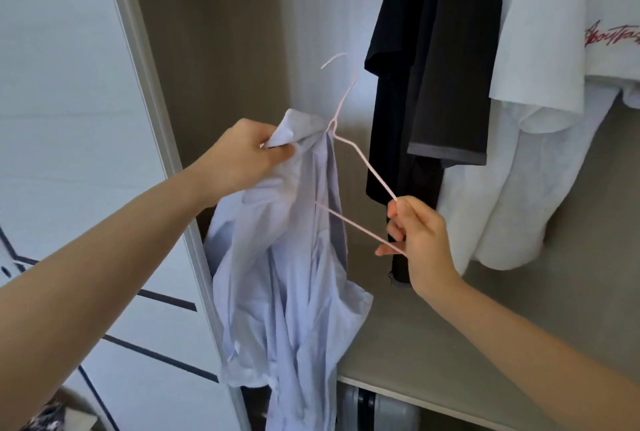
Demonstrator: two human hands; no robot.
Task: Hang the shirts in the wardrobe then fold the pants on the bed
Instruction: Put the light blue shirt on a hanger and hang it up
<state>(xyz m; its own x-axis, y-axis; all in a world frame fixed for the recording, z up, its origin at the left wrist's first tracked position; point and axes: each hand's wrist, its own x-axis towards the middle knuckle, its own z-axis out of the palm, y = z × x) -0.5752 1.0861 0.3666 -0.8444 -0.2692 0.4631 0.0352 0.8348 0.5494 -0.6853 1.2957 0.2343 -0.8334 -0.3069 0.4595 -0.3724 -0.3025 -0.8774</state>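
Pinched in the left hand [242,153] was the collar of a pale lilac shirt [294,275], which hung in front of the open wardrobe [214,50]. Fingers of the right hand [419,240] gripped the near end of a pink wire hanger [363,160], its other arm inside the shirt. Farther right hung a black shirt [433,50] and a white T-shirt [554,32] with red script reading "About", the rest cut off.

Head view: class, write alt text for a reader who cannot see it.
A person's left hand grips a lilac shirt by its collar; the right hand holds a pink wire hanger partly inside it. Black garments and a white top hang nearby.
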